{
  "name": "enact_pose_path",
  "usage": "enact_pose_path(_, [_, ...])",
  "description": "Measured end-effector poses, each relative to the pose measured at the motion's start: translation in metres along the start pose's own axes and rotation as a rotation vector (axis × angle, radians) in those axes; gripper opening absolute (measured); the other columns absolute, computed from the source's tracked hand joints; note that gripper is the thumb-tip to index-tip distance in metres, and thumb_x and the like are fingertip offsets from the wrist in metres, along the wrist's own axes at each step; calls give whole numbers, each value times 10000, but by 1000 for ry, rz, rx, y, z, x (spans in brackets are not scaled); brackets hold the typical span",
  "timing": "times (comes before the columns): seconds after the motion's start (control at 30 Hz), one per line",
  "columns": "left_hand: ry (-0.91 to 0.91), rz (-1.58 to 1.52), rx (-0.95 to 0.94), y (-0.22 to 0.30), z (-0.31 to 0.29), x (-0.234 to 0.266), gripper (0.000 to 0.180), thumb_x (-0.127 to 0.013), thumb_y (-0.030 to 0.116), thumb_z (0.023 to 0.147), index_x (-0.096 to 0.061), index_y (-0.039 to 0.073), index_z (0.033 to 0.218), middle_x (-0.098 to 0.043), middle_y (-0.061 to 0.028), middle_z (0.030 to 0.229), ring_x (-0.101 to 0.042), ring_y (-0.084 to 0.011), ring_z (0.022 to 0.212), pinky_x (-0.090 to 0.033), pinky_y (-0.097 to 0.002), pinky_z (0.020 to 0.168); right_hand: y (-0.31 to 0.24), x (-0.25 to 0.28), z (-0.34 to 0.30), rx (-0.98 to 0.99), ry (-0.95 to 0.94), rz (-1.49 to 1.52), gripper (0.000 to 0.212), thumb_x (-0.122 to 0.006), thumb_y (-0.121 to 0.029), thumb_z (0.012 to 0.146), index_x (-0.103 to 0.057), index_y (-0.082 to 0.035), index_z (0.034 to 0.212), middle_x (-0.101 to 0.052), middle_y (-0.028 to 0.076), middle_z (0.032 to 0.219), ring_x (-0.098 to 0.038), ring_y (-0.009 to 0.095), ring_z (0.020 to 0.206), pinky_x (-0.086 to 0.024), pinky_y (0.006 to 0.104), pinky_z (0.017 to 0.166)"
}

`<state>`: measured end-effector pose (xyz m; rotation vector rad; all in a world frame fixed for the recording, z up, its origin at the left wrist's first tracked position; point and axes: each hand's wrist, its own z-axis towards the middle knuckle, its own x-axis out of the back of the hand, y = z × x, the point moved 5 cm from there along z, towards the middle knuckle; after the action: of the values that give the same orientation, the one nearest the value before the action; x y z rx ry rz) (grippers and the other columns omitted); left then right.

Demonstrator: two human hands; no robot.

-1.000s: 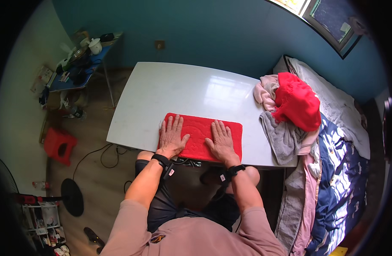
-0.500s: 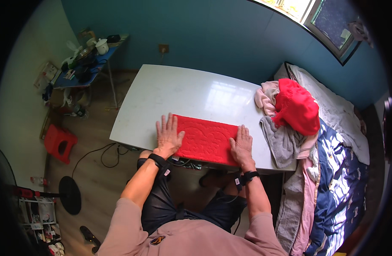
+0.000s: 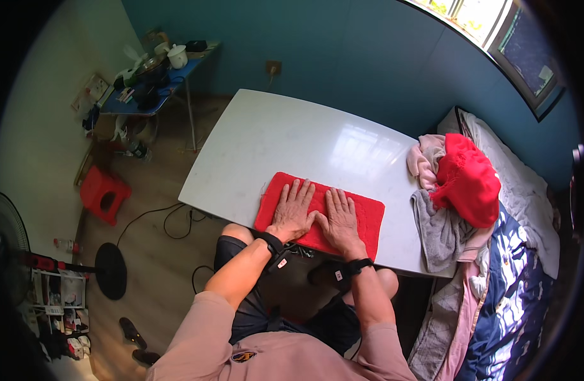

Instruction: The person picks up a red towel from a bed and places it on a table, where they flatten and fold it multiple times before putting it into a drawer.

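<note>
A folded red towel (image 3: 318, 200) lies flat near the front edge of the white table (image 3: 241, 152). My left hand (image 3: 294, 211) rests palm down on its left half, and my right hand (image 3: 340, 222) lies flat just right of the middle. Both hands have their fingers stretched out and pointing away from me. The thumbs meet, or nearly so, over the towel. Some loose threads show at the towel's left edge.
At the table's right end a crumpled red cloth (image 3: 468, 181) and a grey towel (image 3: 438, 225) are heaped beside a bed with dark blue bedding (image 3: 495, 292). Leftward stand a red stool (image 3: 106, 193), a fan base (image 3: 110, 271) and a cluttered blue table (image 3: 136, 105).
Both hands have moved from the towel's two ends inward to its middle, the left going right and the right going left. The whole view has shifted a little.
</note>
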<state>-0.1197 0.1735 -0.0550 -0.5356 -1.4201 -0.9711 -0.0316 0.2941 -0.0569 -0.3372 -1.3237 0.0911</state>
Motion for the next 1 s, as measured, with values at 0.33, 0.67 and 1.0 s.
enact_pose_path(0.33, [5, 62, 138, -67, -28, 18, 760, -471, 455, 989, -223, 42, 1577, -180, -168, 1650, -136, -400, 1518, -96, -592, 1210, 77, 30, -47, -140, -14, -107, 724, -495, -433, 991, -301, -4, 1542, -291, 173, 1614, -219, 318, 1515, -144, 495, 1225])
enact_pose_path(0.67, [205, 21, 172, -44, -29, 42, 787, -552, 402, 946, -258, -7, 1551, -178, -221, 1637, -143, -439, 1507, -110, -594, 1206, 58, 45, -41, -240, 78, -71, 703, -528, -342, 994, -269, 4, 1548, -244, 207, 1624, -218, 377, 1505, -174, 537, 1208])
enact_pose_path(1.0, [8, 18, 39, 1, -14, 2, 766, -530, 369, 928, -269, 15, 1556, -211, -195, 1635, -170, -395, 1513, -102, -545, 1224, -14, -2, -13, 9, -13, 6, 699, -508, -442, 986, -355, -16, 1519, -318, 176, 1599, -249, 343, 1500, -182, 523, 1210])
